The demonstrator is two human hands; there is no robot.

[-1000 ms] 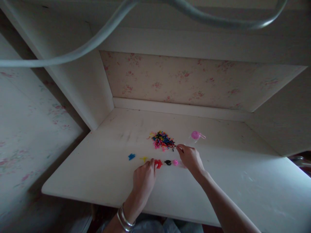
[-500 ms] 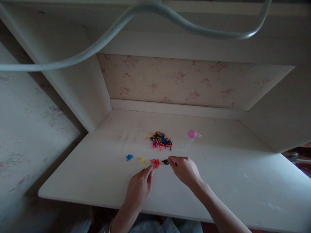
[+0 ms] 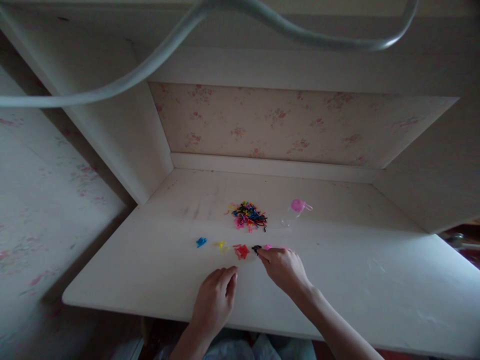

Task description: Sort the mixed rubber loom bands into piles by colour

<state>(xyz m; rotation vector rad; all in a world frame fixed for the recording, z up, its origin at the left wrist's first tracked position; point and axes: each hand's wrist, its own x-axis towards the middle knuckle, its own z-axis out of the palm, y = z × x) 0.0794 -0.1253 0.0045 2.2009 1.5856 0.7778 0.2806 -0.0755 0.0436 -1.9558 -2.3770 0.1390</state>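
My right hand [image 3: 285,267] reaches over the white table with its fingers together, the tips on a small pile of black rubber bands [image 3: 256,249]. Partly behind that hand lies a pink bunch of bands [image 3: 267,246]. My left hand [image 3: 214,298] rests closer to the front edge, fingers curled and thumb against them; whether anything is inside is hidden. Just beyond it is a pile of red rubber bands [image 3: 241,251]. Yellow bands [image 3: 221,245] and blue bands [image 3: 201,242] lie further left in the same row. Behind the row sits a larger mixed-colour heap of rubber bands [image 3: 248,216].
A clear little bottle [image 3: 290,218] with a pink cap [image 3: 298,205] lies right of the heap. White panels enclose the tabletop [image 3: 150,270] at the left, back and right. A pale cable [image 3: 165,57] sags across the top of the view.
My left hand has drawn back from the red bands toward the table's front edge. My right fingertips have shifted slightly left onto the black bands, and the pink bunch now shows more.
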